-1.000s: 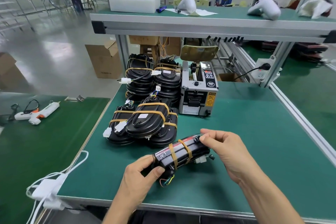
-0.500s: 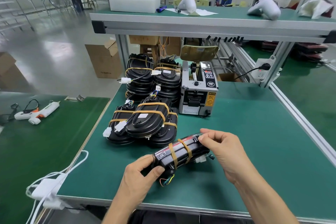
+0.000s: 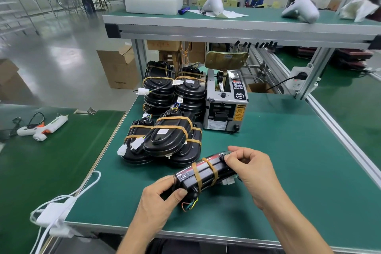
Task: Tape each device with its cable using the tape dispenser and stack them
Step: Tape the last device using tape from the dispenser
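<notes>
- Your left hand (image 3: 158,200) grips the near end of the taped device (image 3: 203,173); your right hand (image 3: 250,169) pinches its far end, just above the green bench mat (image 3: 288,171).
- It looks rigid, glossy and probably slippery: hold the hard casing, not the loose coloured wires (image 3: 189,204).
- Stacked devices (image 3: 165,140) wait just beyond.

This is a factory assembly floor. A green-matted worktop (image 3: 278,150) sits in an aluminium-profile frame with an upper shelf (image 3: 237,24), and an electric tape dispenser (image 3: 225,107) stands beside stacks of taped black devices (image 3: 175,97). A glue gun (image 3: 42,129) lies on the neighbouring worktop, cardboard boxes (image 3: 118,67) stand on the polished concrete floor (image 3: 61,57), and machinery fills the background.
</notes>
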Tool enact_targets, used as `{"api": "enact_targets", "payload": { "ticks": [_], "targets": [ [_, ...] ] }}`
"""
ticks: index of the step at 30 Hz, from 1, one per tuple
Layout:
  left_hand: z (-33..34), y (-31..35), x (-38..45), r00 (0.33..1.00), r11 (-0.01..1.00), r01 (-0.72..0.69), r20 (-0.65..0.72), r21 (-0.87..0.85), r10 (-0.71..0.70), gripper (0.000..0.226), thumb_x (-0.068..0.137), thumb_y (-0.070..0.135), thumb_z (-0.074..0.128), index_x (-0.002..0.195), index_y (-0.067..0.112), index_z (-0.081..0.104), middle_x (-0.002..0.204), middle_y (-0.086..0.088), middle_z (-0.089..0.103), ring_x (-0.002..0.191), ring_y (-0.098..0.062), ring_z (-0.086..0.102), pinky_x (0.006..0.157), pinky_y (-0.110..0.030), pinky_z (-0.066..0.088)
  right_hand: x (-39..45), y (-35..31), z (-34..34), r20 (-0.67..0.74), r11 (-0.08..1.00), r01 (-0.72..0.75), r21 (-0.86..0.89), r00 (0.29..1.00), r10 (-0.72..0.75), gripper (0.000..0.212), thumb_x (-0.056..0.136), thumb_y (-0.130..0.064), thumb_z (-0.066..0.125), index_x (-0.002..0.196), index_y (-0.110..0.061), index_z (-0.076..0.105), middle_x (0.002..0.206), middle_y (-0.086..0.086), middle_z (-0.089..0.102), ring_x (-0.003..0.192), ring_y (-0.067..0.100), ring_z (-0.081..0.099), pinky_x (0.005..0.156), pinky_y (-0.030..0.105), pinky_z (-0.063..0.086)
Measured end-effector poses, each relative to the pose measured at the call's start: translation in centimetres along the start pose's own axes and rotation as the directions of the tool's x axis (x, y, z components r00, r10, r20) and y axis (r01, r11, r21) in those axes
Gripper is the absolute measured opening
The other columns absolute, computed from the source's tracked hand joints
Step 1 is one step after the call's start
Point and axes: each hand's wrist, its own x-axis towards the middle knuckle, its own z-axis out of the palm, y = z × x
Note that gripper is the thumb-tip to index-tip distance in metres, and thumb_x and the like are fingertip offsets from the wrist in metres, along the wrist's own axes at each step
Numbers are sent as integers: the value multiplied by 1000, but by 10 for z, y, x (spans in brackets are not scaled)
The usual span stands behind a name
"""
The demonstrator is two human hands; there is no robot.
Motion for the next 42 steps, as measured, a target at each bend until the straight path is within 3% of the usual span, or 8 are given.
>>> {"api": "enact_targets", "payload": {
  "ticks": [16,20,23,28,32,35,39,42],
  "targets": [
    [0,-4,1,1000,1000,0,-2,15,0,44,77,89,69,111,62,77,118,20,78,116,-3,71,96,-12,49,-2,-1,7,-77,993,35,-116,996,-44,19,81,-18,76,65,-28,75,106,-15,74,103,-6,66,87,28,51],
    [0,-3,1,1000,1000,-4,-2,9,4,44,76,89,69,110,61,77,117,18,79,115,-4,71,96,-13,50,0,3,5,-79,996,35,-81,996,-41,24,81,-16,80,60,-23,73,105,-12,74,94,-14,65,63,8,49],
    [0,-3,1,1000,1000,-16,8,11,16,47,78,86,70,111,55,79,116,12,79,113,-9,72,97,-19,52,1,6,4,-75,999,5,43,997,-2,22,81,-18,85,63,-22,73,105,-5,76,91,-6,69,54,12,52],
    [0,-4,1,1000,1000,-17,7,13,17,46,78,86,71,111,54,79,118,13,79,115,-9,72,97,-16,51,1,11,7,-103,1000,-8,21,995,10,22,79,-30,89,79,-24,67,104,-13,76,97,9,71,85,31,56],
    [0,-4,1,1000,1000,-17,0,13,17,43,78,86,71,110,59,78,118,18,78,115,-4,71,98,-13,50,2,11,12,-107,1000,6,22,994,-4,13,88,-25,81,85,-23,69,98,-9,74,79,2,67,58,16,52],
    [1,-4,2,1000,1000,-25,5,15,25,41,79,84,71,111,59,78,119,18,78,116,-4,71,98,-13,50,1,11,14,-99,994,-4,112,995,15,9,93,-16,75,89,-22,70,92,3,70,67,1,61,48,16,49],
    [1,-4,2,1000,999,-30,7,18,30,40,81,82,71,111,58,78,119,17,78,114,-2,71,96,-11,49,-2,11,19,-85,993,-5,118,996,15,12,97,-20,71,103,-30,69,106,0,71,91,12,67,60,36,61],
    [1,-5,2,999,999,-34,4,14,34,39,82,82,71,113,58,78,118,16,79,112,-1,72,96,-12,50,-5,10,20,-87,998,67,-22,994,-69,25,93,-32,75,116,-36,65,113,-14,69,107,2,64,95,42,58]
  ]
}}
